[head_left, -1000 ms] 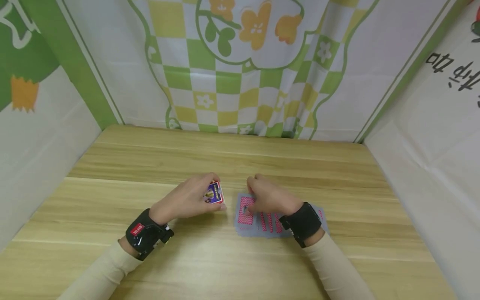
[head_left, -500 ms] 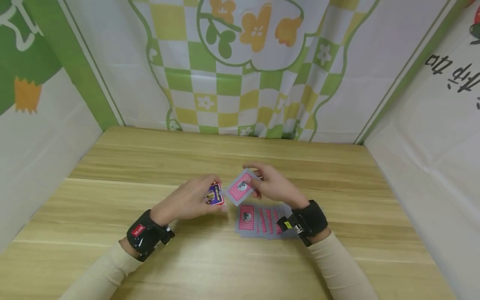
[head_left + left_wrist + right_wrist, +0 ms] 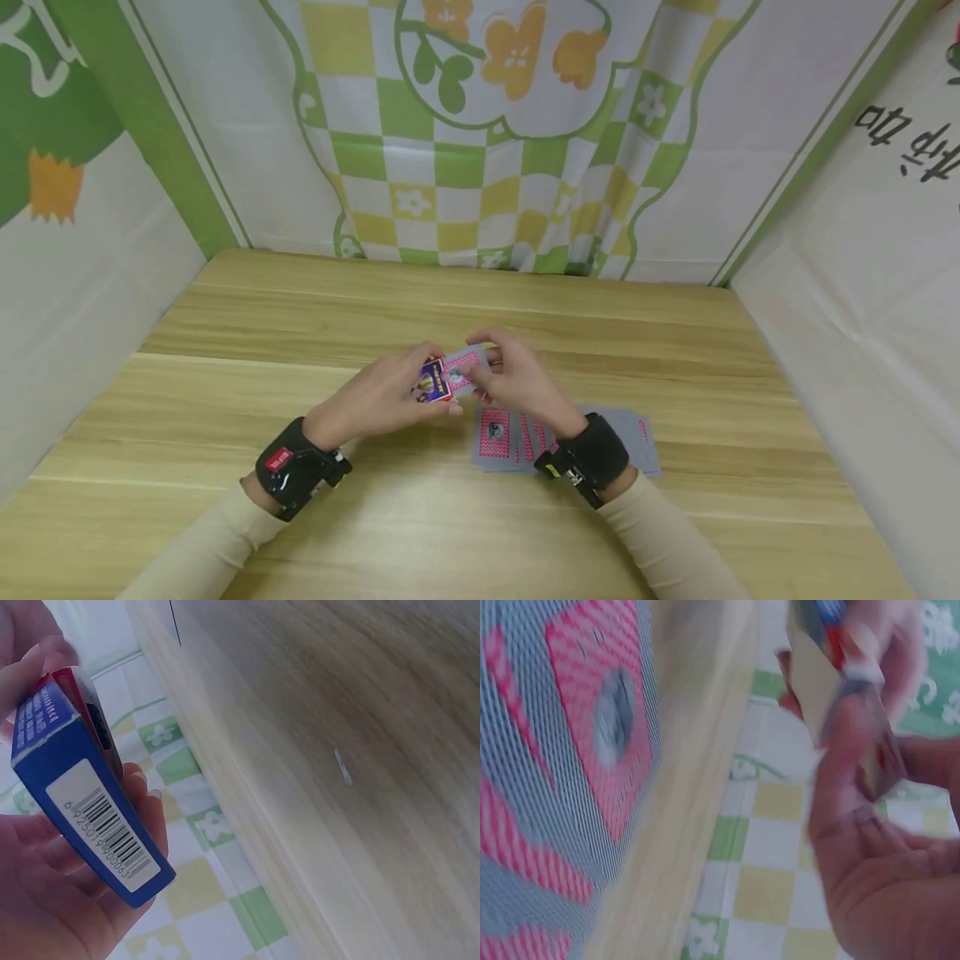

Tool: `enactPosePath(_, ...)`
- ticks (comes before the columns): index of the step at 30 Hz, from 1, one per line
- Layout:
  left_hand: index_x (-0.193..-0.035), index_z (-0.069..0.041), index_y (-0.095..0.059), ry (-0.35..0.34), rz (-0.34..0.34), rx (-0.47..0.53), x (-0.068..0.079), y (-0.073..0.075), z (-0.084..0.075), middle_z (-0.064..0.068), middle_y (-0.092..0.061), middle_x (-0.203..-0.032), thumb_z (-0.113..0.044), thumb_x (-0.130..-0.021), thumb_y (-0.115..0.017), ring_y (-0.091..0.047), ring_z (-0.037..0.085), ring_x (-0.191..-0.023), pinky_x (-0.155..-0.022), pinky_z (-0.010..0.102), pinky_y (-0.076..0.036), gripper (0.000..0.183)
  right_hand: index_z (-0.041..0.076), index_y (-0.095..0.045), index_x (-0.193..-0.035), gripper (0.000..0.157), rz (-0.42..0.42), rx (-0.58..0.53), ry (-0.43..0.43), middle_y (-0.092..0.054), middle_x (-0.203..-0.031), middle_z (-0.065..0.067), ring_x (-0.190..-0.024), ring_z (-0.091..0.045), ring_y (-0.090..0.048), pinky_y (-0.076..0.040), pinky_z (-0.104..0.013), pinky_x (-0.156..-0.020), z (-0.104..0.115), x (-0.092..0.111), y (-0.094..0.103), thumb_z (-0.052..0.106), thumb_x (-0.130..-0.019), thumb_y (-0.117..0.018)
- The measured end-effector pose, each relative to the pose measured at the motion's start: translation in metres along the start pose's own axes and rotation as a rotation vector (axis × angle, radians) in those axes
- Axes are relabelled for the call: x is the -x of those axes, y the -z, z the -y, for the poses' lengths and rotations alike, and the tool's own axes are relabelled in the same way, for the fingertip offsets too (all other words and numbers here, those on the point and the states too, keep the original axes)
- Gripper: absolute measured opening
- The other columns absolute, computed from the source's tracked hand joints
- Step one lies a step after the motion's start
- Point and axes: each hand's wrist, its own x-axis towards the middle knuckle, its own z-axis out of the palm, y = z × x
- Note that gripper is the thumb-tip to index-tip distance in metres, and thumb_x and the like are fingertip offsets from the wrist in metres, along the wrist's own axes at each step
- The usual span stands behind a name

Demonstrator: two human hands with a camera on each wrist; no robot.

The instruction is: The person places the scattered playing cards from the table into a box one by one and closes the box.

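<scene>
My left hand grips a small blue and red card box between thumb and fingers; its barcode end faces the left wrist camera. My right hand pinches a playing card with a pink patterned back and grey border. That card's left end is at the open end of the box and overlaps it in the head view. Below the right hand, more playing cards lie spread in an overlapping row on the table, partly hidden by the right wrist. Motion blurs the right hand's fingers in the right wrist view.
The wooden table runs back to a checkered curtain. White and green cloth walls stand at the left and right. Black camera bands sit on the left wrist and right wrist.
My right hand has lifted a card from the spread row, then brought it up and left to the box's open end. The left hand stays nearly in place, with the box slightly turned.
</scene>
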Motion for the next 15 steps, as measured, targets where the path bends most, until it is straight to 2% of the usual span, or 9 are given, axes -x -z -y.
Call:
enactPosePath(2,-0.116,-0.015,-0.050,-0.028,-0.010,-0.009,0.000,0.000,0.000,-0.007,-0.055,-0.088,-0.056,-0.075,-0.070,-0.053,0.004,-0.069,-0.052,0.025,-0.048,0.062,0.004,-0.042,-0.136,0.042,0.082,0.100,0.050,-0.063,-0.106,-0.016,-0.084,-0.024,-0.064,-0.056,-0.040,-0.066,0.003,0.001,-0.008,0.015,-0.097,-0.054)
enactPosePath(3,-0.116,-0.014,-0.050,-0.044,-0.017,-0.013,0.000,0.000,0.001,-0.007,-0.056,-0.090,-0.054,-0.075,-0.071,-0.054,0.004,-0.071,-0.054,0.025,-0.049,0.061,0.004,-0.037,-0.141,0.048,0.131,0.150,0.060,-0.057,-0.120,-0.015,-0.098,-0.023,-0.059,-0.055,-0.040,-0.074,0.005,0.002,-0.011,0.023,-0.099,-0.051)
enactPosePath(5,-0.116,-0.014,-0.052,-0.078,-0.025,-0.014,-0.001,0.000,0.002,-0.006,-0.058,-0.092,-0.050,-0.076,-0.073,-0.054,0.004,-0.074,-0.058,0.026,-0.049,0.058,0.008,-0.023,-0.147,0.061,0.228,0.227,0.054,-0.034,-0.145,-0.016,-0.124,-0.022,-0.040,-0.045,-0.043,-0.093,0.007,0.004,-0.015,0.039,-0.099,-0.045)
enactPosePath(7,-0.116,-0.013,-0.053,-0.104,-0.029,-0.019,-0.001,-0.001,0.003,-0.005,-0.059,-0.095,-0.049,-0.076,-0.072,-0.054,0.005,-0.077,-0.061,0.026,-0.049,0.057,0.011,-0.008,-0.149,0.072,0.321,0.233,0.024,-0.008,-0.154,-0.015,-0.136,-0.022,-0.016,-0.031,-0.047,-0.104,0.009,0.007,-0.016,0.050,-0.098,-0.040)
enactPosePath(9,-0.117,-0.012,-0.054,-0.109,-0.029,-0.018,-0.001,-0.002,0.005,-0.005,-0.060,-0.096,-0.050,-0.077,-0.071,-0.054,0.005,-0.079,-0.063,0.027,-0.049,0.058,0.011,-0.002,-0.149,0.079,0.384,0.206,-0.003,0.004,-0.155,-0.011,-0.137,-0.017,0.001,-0.020,-0.047,-0.109,0.010,0.009,-0.014,0.055,-0.096,-0.039)
enactPosePath(12,-0.116,-0.011,-0.053,-0.075,-0.019,-0.022,-0.001,-0.002,0.005,-0.005,-0.058,-0.093,-0.052,-0.077,-0.070,-0.054,0.006,-0.076,-0.060,0.026,-0.049,0.059,0.012,-0.008,-0.149,0.073,0.438,0.119,-0.008,0.003,-0.156,-0.008,-0.137,-0.016,0.001,-0.018,-0.048,-0.109,0.011,0.009,-0.007,0.053,-0.097,-0.038)
enactPosePath(15,-0.116,-0.011,-0.052,-0.016,-0.017,-0.024,0.000,0.000,0.005,-0.005,-0.057,-0.088,-0.051,-0.075,-0.072,-0.054,0.007,-0.070,-0.054,0.026,-0.049,0.061,0.015,-0.030,-0.146,0.060,0.382,0.095,-0.039,-0.022,-0.153,-0.006,-0.134,-0.016,-0.020,-0.028,-0.049,-0.105,0.008,0.007,0.003,0.050,-0.099,-0.039)
